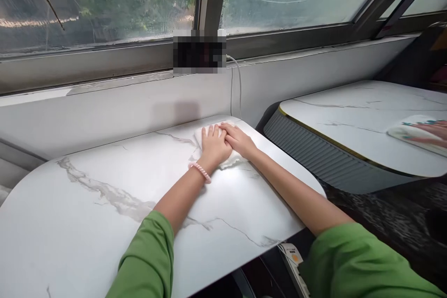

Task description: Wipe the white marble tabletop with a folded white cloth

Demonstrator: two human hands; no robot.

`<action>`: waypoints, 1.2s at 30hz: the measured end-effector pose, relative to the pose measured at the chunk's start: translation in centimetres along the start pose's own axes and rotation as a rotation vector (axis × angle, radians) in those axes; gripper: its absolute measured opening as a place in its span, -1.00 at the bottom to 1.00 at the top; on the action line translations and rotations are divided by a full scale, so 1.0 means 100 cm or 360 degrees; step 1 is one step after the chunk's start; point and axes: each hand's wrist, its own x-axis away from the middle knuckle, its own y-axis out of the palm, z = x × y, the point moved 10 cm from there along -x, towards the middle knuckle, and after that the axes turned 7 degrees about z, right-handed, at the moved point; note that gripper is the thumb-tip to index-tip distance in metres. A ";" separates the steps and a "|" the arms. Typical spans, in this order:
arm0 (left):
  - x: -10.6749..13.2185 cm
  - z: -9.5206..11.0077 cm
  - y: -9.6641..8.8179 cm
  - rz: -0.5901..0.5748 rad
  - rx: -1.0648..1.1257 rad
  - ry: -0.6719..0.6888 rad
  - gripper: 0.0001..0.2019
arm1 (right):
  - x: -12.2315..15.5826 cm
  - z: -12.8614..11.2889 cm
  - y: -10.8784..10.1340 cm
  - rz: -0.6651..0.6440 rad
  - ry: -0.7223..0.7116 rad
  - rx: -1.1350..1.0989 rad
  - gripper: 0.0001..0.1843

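Note:
My left hand [215, 145] lies flat on a white cloth [232, 161], its fingers stretched out and apart and pointing to the far edge. A pink beaded bracelet [200, 172] circles the left wrist. My right hand [240, 140] comes in from the right and overlaps the thumb side of the left one, its fingers extended over the cloth. Much of the cloth is hidden beneath both palms; a crumpled edge shows near me. Under it is a white marble-patterned tabletop [115, 237], close to its far right corner.
A second marbled table [335, 107] with a ribbed side stands to the right, bearing a blurred white, teal and skin-coloured thing [424, 131]. A white cable [240, 84] hangs down the wall below the windows. A power strip [294, 263] shows under the near table edge.

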 end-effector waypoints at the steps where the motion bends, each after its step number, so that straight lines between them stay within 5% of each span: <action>1: -0.005 -0.007 0.001 0.0009 -0.0015 -0.0012 -0.49 | -0.008 -0.002 0.004 0.0001 -0.0017 -0.0002 -0.46; 10: -0.045 -0.047 0.004 0.0145 -0.0037 0.0009 -0.54 | -0.056 -0.011 0.018 0.0039 -0.0060 -0.0008 -0.50; 20: -0.045 -0.049 0.004 0.0189 -0.0087 0.0028 -0.57 | -0.058 -0.010 0.020 0.0063 -0.0066 -0.0025 -0.51; 27: -0.010 -0.041 -0.004 0.0109 -0.0127 -0.0010 -0.52 | -0.027 -0.032 0.016 -0.0028 -0.0139 0.0101 -0.46; 36: 0.070 0.003 -0.023 -0.0082 -0.0106 0.0176 -0.47 | 0.065 -0.060 -0.002 -0.0098 -0.0179 0.0303 -0.42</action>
